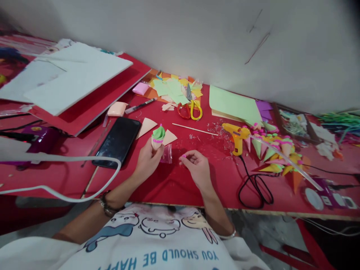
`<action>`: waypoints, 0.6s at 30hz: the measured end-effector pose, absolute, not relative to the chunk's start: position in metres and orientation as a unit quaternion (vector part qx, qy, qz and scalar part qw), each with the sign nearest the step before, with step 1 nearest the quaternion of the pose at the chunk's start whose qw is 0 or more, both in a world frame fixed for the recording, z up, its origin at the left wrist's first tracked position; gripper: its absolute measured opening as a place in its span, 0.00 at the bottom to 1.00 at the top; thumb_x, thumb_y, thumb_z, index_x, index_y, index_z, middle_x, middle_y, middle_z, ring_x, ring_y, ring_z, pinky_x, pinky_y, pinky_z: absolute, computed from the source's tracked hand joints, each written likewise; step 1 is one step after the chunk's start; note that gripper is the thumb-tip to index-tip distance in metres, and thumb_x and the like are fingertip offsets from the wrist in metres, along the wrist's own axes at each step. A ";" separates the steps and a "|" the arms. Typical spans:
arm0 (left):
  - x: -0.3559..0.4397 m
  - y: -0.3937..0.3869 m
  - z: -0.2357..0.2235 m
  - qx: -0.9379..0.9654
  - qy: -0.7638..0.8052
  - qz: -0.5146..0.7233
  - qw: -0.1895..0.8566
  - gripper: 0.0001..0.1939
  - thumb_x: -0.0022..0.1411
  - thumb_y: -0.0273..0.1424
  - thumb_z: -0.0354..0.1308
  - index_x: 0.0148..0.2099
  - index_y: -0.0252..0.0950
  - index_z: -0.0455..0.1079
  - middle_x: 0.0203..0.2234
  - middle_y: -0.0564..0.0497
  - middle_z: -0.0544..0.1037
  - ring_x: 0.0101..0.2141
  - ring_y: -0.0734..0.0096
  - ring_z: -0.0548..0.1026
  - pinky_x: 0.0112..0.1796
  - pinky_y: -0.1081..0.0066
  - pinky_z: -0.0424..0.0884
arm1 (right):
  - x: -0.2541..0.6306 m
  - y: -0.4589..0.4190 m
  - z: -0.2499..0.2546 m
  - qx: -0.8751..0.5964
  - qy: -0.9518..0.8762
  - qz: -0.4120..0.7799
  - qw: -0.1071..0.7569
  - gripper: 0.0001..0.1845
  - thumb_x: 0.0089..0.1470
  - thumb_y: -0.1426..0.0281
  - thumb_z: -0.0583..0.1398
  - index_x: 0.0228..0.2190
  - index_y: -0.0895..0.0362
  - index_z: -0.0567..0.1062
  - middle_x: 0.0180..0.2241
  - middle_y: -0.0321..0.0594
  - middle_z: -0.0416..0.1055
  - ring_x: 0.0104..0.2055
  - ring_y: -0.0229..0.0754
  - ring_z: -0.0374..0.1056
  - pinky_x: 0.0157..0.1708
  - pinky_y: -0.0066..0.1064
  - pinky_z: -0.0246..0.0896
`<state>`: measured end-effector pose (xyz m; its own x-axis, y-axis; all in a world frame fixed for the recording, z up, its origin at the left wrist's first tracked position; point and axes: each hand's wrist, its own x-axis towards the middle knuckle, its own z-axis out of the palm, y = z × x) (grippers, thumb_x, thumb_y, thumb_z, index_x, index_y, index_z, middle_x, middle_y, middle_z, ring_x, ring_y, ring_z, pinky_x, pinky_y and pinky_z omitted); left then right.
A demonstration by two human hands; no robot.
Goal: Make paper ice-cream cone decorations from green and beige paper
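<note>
- The left hand (149, 161) is closed around a small cone (157, 143), which it holds upright by the pale lower part; the cone has a green swirl on top, a pink band below this and a pink tip.
- The cone is in front of the person, above the red counter (168, 191), between the black phone (116, 142) and the right hand (198, 167).
- The right hand is apart from the cone; its thumb and fingers are bent together and pinch a tiny pink piece (184, 155).
- Peach paper pieces (146, 127) lie near the cone, on both sides of it, and a small clear bag (168, 153) is just beside the left hand.
- Behind the hands there are a thin white stick (195, 129) and scissors (196, 110) with one red and one yellow handle.
- To the right, the yellow glue gun (237, 138) lies with its black cable (254, 187) in loops, near a pile of colourful paper cones (270, 148).
- White boards (75, 75) lie at the left, partly over a red board (112, 86).
</note>
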<state>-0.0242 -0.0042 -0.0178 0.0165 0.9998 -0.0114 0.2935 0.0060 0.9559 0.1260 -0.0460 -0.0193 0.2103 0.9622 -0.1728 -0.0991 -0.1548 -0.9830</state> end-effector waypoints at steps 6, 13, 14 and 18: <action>-0.017 -0.010 -0.013 0.601 0.548 0.409 0.414 0.05 0.53 0.32 0.51 0.28 0.36 0.61 0.16 0.57 0.65 0.18 0.77 0.63 0.21 0.77 0.57 | 0.125 -0.047 -0.018 -0.571 -0.394 0.494 0.524 0.08 0.46 0.66 0.56 0.28 0.58 0.71 0.21 0.35 0.70 0.21 0.33 0.66 0.23 0.25 0.60; -0.003 -0.014 -0.017 0.555 0.465 0.413 0.552 0.05 0.54 0.32 0.49 0.30 0.36 0.57 0.13 0.60 0.62 0.15 0.80 0.61 0.18 0.77 0.57 | 0.130 -0.046 -0.018 -0.587 -0.425 0.446 0.525 0.11 0.47 0.65 0.55 0.32 0.55 0.74 0.30 0.37 0.71 0.28 0.35 0.65 0.31 0.28 0.61; -0.002 -0.012 -0.017 0.545 0.446 0.412 0.578 0.05 0.54 0.32 0.49 0.29 0.37 0.56 0.13 0.60 0.62 0.15 0.80 0.61 0.18 0.77 0.57 | 0.130 -0.045 -0.019 -0.591 -0.416 0.443 0.531 0.10 0.46 0.66 0.56 0.31 0.55 0.74 0.29 0.36 0.71 0.28 0.35 0.65 0.30 0.27 0.61; 0.002 -0.006 -0.015 0.524 0.407 0.375 0.648 0.09 0.55 0.33 0.48 0.25 0.36 0.53 0.12 0.61 0.60 0.14 0.81 0.59 0.18 0.78 0.56 | 0.130 -0.046 -0.022 -0.594 -0.387 0.448 0.545 0.08 0.45 0.66 0.58 0.24 0.57 0.72 0.18 0.31 0.64 0.19 0.30 0.58 0.20 0.23 0.55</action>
<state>0.0015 -0.0057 -0.0149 0.3881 0.9118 -0.1345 -0.0594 0.1703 0.9836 0.1297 -0.0458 -0.0216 0.2982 0.9482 -0.1099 -0.0282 -0.1063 -0.9939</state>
